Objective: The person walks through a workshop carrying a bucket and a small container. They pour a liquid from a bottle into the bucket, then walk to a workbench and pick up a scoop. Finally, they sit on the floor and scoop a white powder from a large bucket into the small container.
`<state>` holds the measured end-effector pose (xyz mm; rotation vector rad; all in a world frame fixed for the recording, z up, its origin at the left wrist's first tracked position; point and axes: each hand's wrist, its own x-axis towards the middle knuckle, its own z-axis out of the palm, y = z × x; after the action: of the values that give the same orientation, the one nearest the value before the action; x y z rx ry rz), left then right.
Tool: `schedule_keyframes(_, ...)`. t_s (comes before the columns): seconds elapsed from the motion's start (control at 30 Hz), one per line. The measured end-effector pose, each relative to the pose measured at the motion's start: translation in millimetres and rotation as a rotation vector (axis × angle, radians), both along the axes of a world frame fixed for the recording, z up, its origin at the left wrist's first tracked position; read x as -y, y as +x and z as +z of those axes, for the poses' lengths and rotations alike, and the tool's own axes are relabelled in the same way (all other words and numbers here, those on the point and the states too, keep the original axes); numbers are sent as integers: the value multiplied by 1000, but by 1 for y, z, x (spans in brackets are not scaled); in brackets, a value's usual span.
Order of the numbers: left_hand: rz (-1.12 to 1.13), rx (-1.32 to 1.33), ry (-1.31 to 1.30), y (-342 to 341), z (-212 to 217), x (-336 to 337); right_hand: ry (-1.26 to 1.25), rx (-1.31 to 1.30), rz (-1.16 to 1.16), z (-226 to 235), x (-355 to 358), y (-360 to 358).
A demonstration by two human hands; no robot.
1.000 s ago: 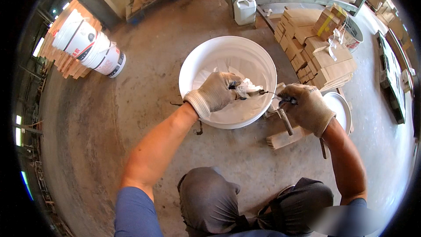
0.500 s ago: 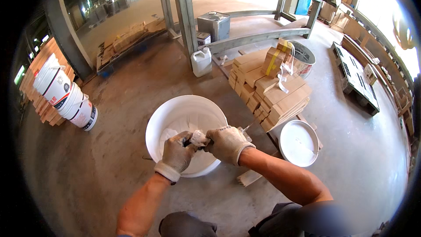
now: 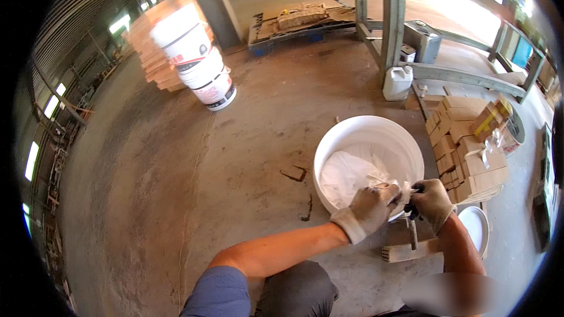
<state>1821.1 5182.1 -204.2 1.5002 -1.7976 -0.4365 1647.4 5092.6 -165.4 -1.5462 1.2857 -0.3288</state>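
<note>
Head view, gloved left hand [image 3: 371,206] clenched on the white plastic bag [image 3: 352,173] at the near rim of the white bucket [image 3: 368,130] on the concrete floor [image 3: 176,158], forearm reaching forward, gloved right hand [image 3: 432,201] gripping a dark-handled tool [image 3: 412,230] beside it, wrist bent inward.

White plastic liner [image 3: 352,171] inside white bucket [image 3: 329,147]

A bare concrete floor [image 3: 176,158] runs to steel posts [image 3: 392,12] and sunlit open sides.
</note>
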Motion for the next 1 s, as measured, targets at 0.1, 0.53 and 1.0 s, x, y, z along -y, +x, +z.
schedule_keyframes(0.1,34,-116,167,-10,6,12,63,6,2,8,2,-2)
schedule_keyframes(0.53,-143,260,331,3,17,39,-42,-262,251,50,5,14)
schedule_keyframes(1.0,-167,477,142,-6,-1,41,-552,-451,420,33,-17,5)
